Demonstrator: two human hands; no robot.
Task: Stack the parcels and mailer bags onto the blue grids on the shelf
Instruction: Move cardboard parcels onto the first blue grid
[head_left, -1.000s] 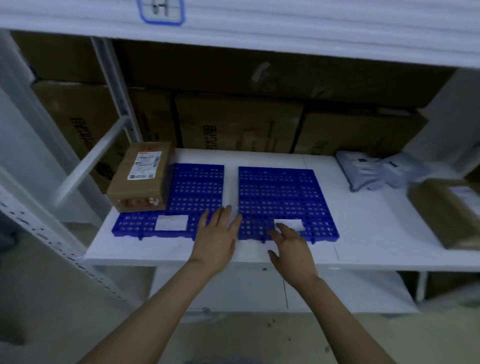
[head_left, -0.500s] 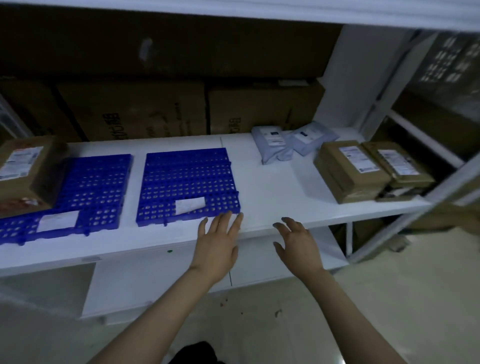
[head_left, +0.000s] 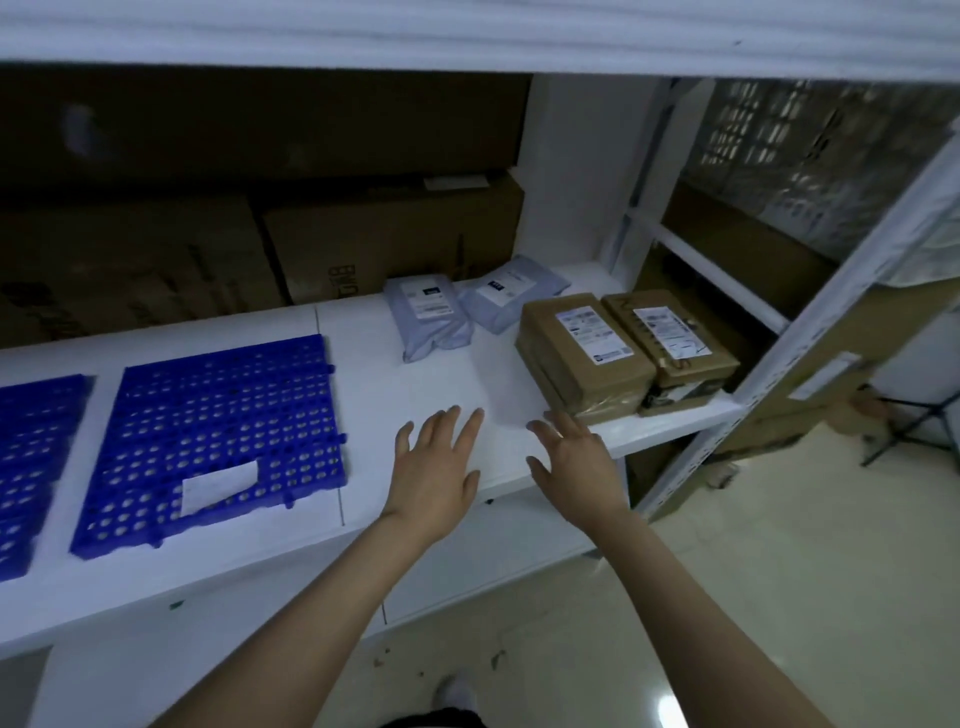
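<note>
Left parcel (head_left: 584, 345) and right parcel (head_left: 670, 335) are sitting side by side just beyond my right hand (head_left: 576, 462). Both are brown cardboard, each is carrying a white printed label on top, and each is resting on another package underneath. Two mailer bags, pale grey-blue plastic with white labels, are lying further back on the shelf (head_left: 415, 374). Near bag (head_left: 431, 317) is straight ahead of my left hand (head_left: 434, 467), and far bag (head_left: 511, 293) is touching its right edge. I am holding both hands palm down over the bare white board, fingers spread and straight, gripping nothing; whether they are touching it I cannot tell. Near grid (head_left: 213, 441), blue and full of holes, is lying left of my left hand, and far grid (head_left: 36, 467) is lying further left.
</note>
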